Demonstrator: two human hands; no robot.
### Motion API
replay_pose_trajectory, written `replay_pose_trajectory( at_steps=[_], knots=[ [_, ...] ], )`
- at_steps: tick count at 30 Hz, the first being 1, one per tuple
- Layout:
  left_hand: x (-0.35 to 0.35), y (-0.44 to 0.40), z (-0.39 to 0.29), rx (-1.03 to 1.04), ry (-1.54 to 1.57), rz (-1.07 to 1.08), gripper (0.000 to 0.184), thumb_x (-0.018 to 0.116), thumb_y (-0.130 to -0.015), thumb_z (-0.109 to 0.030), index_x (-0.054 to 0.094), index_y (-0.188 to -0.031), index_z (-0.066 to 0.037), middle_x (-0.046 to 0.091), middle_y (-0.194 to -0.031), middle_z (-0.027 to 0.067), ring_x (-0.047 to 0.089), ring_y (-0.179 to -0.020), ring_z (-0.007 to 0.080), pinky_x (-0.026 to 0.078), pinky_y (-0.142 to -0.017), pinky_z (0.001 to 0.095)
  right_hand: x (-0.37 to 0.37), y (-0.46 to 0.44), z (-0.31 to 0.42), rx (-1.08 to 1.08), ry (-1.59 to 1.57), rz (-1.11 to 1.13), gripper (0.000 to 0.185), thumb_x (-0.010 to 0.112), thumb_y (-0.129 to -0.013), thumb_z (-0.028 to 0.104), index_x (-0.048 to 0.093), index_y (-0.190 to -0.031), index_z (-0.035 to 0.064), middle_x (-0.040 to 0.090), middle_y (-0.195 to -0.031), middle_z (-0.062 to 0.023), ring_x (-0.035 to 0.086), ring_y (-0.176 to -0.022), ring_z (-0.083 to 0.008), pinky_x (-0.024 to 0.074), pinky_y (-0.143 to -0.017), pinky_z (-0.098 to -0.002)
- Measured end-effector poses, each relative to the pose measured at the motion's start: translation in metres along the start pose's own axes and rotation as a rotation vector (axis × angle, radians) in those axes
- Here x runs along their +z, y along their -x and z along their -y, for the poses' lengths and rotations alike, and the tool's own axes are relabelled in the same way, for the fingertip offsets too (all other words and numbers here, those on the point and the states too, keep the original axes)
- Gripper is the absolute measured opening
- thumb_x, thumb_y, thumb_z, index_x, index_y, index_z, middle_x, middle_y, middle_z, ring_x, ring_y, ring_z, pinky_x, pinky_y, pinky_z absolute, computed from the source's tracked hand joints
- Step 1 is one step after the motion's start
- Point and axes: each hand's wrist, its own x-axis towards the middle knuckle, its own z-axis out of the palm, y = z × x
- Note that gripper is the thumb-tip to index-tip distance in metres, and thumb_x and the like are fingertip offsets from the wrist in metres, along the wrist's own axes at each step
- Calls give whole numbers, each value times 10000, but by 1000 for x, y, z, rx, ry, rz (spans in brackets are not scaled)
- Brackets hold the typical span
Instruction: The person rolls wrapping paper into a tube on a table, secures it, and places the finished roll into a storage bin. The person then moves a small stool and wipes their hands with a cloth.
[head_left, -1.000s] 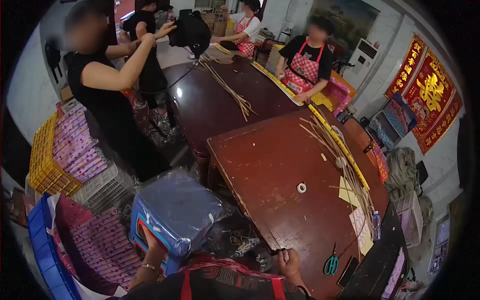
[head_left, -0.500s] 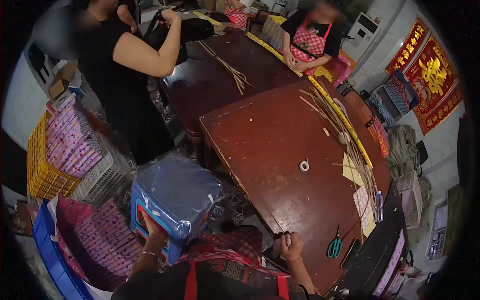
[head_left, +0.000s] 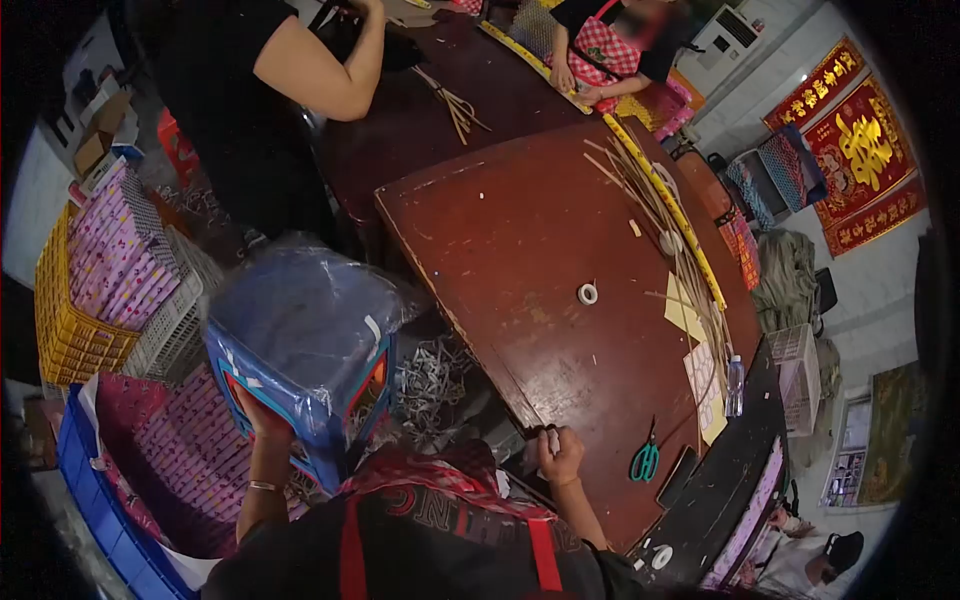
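Note:
My left hand (head_left: 265,415) is closed on the near side of a blue plastic stool (head_left: 290,300), its fingers hidden in the side opening. Clear film covers the stool, which looks like a stack with red and light-blue edges showing below. The stool stands tilted beside the wooden table (head_left: 480,260). At the table's near edge rests my right hand (head_left: 560,455), its fingers curled closed; what lies in them, if anything, is hidden. Green-handled scissors (head_left: 645,460) and a roll of white tape (head_left: 587,294) lie on the tabletop.
Thin brown strips (head_left: 640,210) and a yellow measuring strip (head_left: 670,220) run along the table's far side, near a bottle (head_left: 735,385). Crates of pink patterned pieces (head_left: 125,250) stand at left. One person (head_left: 240,110) stands there; another (head_left: 605,60) sits at the far end.
The stool has shifted left and tilted, with my left hand still on it. A tangle of grey strips on the floor now shows beside it. My right hand stays at the table edge.

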Motion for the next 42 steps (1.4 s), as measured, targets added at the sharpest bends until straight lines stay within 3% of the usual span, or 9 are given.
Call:
replay_pose_trajectory(
  at_steps=[5,7,14,25,26,30,32,39,42],
  knots=[
    [-17,-6,-11,58,69,73,761,407,-923,-642,362,-1448,-92,413,-1449,114,447,-1263,340,385,-1049,476,1,2,-7,1,-11,5,200,711,-776,113,530,-722,46,545,-697,-175,559,-623,-387,432,-538,-446],
    [10,22,-17,25,95,72,694,396,-932,-620,431,-1391,-101,501,-1352,91,492,-1213,299,399,-1042,426,2,2,-7,4,-32,-3,191,708,-778,119,541,-722,46,544,-694,-176,564,-632,-381,435,-548,-445],
    [-3,27,-13,21,83,150,683,383,-940,-615,424,-1397,-108,484,-1368,79,480,-1224,286,386,-1052,410,1,2,-6,20,-51,-4,174,705,-781,136,567,-736,39,558,-704,-173,565,-636,-385,442,-557,-444],
    [-16,17,25,1,25,-53,708,370,-891,-696,495,-1307,-138,529,-1274,59,492,-1180,270,375,-1048,421,-1,-1,-2,34,-74,-11,209,713,-771,124,536,-708,34,546,-684,-182,569,-629,-382,446,-549,-430],
    [-37,5,29,-47,108,-8,755,370,-928,-644,323,-1474,-124,350,-1500,98,368,-1343,314,285,-1122,464,0,-1,-2,33,-74,-14,209,713,-771,124,536,-708,34,546,-684,-182,569,-629,-382,446,-549,-430],
    [-45,2,37,-125,94,57,773,358,-919,-665,336,-1469,-122,351,-1498,100,372,-1340,316,286,-1120,467,2,0,-8,-2,-36,-15,221,720,-773,120,529,-705,33,537,-675,-184,553,-596,-384,437,-528,-428],
    [-33,12,38,-142,25,-31,668,363,-917,-668,505,-1297,-137,545,-1263,48,493,-1186,258,372,-1052,413,2,2,-10,-6,-33,-24,221,721,-775,121,529,-707,33,535,-672,-184,549,-587,-387,434,-520,-428],
    [-37,2,50,-240,-32,-154,691,345,-929,-663,494,-1328,-119,548,-1285,58,501,-1197,260,350,-1077,400,2,3,-11,13,-37,-13,222,719,-782,127,536,-712,21,530,-663,-188,552,-585,-390,432,-514,-432],
    [-37,-6,57,-232,-32,-31,715,343,-925,-673,486,-1346,-113,548,-1301,68,500,-1209,269,357,-1074,404,1,2,-9,10,-31,-1,222,720,-782,128,537,-715,21,532,-665,-183,553,-587,-388,433,-519,-432]
  ],
)
